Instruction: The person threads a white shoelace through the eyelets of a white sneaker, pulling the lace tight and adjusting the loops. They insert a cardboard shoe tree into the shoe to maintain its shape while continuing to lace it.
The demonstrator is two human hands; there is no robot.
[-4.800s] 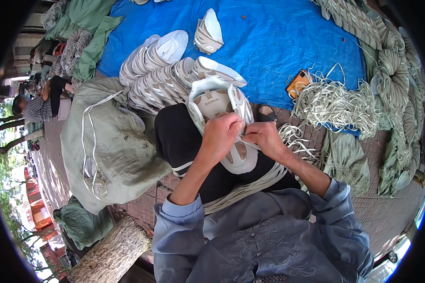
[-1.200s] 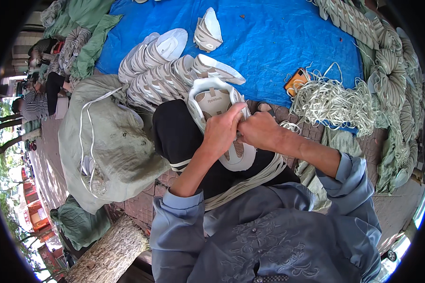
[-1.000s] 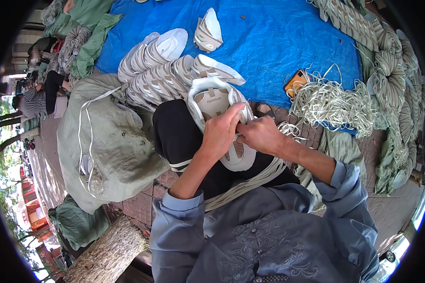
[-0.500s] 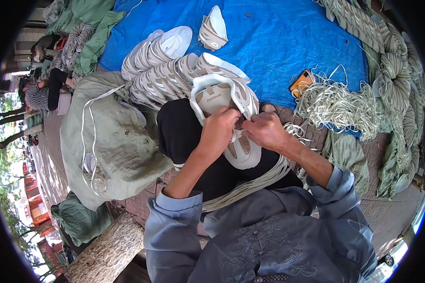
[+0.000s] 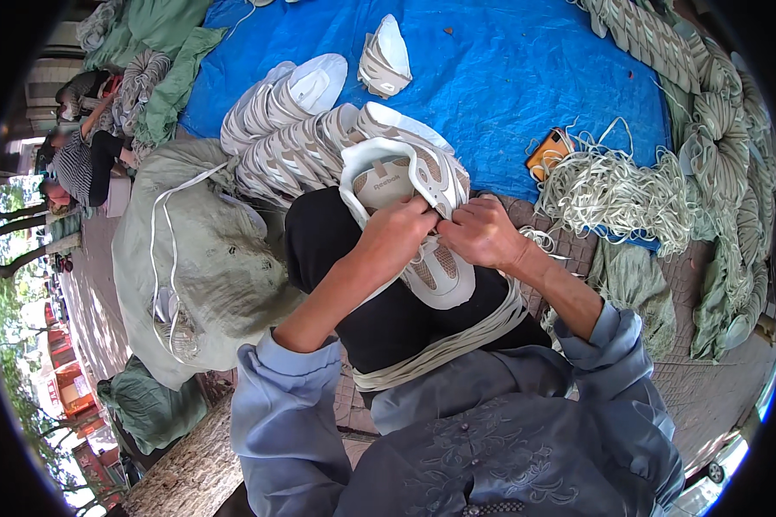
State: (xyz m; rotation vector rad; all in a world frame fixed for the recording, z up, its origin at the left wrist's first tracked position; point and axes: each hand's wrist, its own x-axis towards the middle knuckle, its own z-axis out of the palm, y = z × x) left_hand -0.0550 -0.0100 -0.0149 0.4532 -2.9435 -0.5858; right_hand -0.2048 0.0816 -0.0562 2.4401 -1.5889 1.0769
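A white and beige shoe upper (image 5: 444, 291) lies across my dark-trousered lap, its toe toward me and its collar away. My left hand (image 5: 398, 231) is closed at the throat, fingertips at the opening's edge. Opposite it, my right hand (image 5: 483, 231) pinches the eyelet edge. The fingertips of both hands nearly meet; whether a lace lies between them is hidden. Pale strands show just below the fingers on the upper. A bundle of flat off-white shoelaces (image 5: 444, 355) lies over my thighs.
Stacked shoe uppers (image 5: 289, 153) lean beyond my knees, and one upper (image 5: 384, 59) stands alone on the blue tarp (image 5: 509, 77). At right are a heap of laces (image 5: 616, 198) and an orange-cased phone (image 5: 550, 155). A large sack (image 5: 207, 258) sits left; people sit farther off.
My left forearm has swung outward to the left, and its hand has shifted slightly inside the throat. The upper has moved a little left. At far left, a seated person has extended an arm.
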